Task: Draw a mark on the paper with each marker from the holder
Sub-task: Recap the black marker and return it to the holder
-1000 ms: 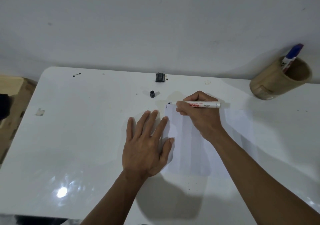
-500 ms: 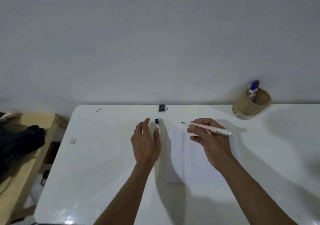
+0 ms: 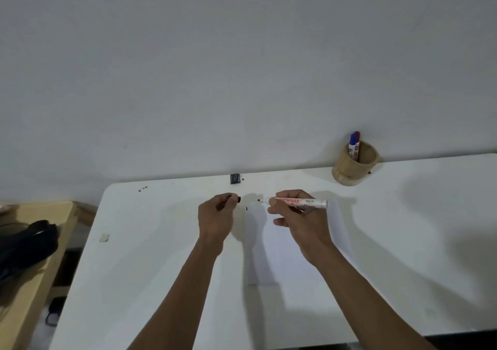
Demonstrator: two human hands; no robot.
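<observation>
Right hand (image 3: 298,221): gripping the marker (image 3: 301,202) between thumb and fingers, other fingers curling under the barrel; hovering over the top of the paper (image 3: 290,252).
Marker: lying almost level, uncapped black tip pointing left, white barrel with red lettering, rear end sticking out to the right of the hand.
Left hand (image 3: 216,219): closing loosely, fingertips pinching the cap (image 3: 238,199); sitting left of the paper, near the marker tip but apart from it.
Cap: small, black, showing at the fingertips.
Paper: lying flat on the table (image 3: 150,255), partly under the right forearm.
Mark (image 3: 246,208): short black stroke sitting at the paper's top-left corner.
Holder (image 3: 355,165): standing at the table's far edge, well right of the hands, containing a blue-capped and a red-capped marker, both upright.
Table: white, carrying a small dark clip (image 3: 234,178) at its far edge.
</observation>
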